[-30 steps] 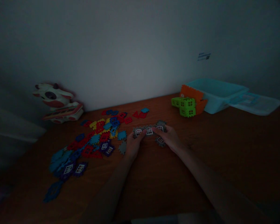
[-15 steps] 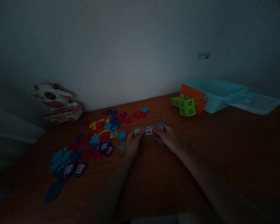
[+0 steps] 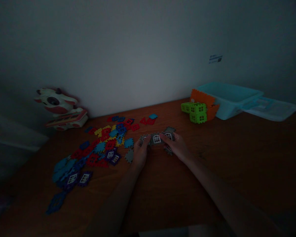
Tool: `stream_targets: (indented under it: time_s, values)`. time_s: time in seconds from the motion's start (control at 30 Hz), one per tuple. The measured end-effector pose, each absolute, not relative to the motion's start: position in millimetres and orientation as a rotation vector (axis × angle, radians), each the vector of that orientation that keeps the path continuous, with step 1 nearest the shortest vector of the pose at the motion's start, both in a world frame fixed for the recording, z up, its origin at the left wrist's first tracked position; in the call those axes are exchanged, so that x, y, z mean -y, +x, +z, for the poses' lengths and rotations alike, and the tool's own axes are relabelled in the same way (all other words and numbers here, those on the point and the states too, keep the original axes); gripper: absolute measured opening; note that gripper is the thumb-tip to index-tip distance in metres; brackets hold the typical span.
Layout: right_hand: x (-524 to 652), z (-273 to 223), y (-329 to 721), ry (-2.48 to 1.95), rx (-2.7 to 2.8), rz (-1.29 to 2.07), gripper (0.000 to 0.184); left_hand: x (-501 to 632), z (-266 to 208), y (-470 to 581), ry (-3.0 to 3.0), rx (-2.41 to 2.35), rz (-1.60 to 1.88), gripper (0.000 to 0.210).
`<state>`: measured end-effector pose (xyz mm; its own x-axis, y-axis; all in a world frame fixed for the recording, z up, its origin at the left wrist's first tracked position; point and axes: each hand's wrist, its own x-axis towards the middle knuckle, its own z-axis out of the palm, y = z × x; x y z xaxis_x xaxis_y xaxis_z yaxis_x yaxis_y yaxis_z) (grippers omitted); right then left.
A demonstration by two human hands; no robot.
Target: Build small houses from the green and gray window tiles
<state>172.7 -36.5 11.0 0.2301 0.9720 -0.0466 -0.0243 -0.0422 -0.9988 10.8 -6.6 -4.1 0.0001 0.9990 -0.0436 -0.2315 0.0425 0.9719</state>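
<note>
l hand [image 3: 140, 153], r hand [image 3: 179, 145] on gray strip [image 3: 156, 138], long axis l-r

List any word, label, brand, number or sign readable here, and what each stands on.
None is readable.
Blue print on the wall: too small and blurred.
Pale mark on the orange piece: too small to tell if it is text.
Held gray window pieces: no lettering discernible.
</note>
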Motion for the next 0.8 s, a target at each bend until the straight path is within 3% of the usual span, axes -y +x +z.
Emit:
stream_targets:
  time_s: [0.53, 0.8]
  values:
    - [34, 9, 177, -1.360, 1.022, 0.918, 0.048, 13, 9, 13, 1.196, -1.111, 1.270, 0.039]
    - [33, 12, 179, -1.366, 0.932, 1.015, 0.046, 9, 2, 13, 1.173, -1.067, 1.216, 0.038]
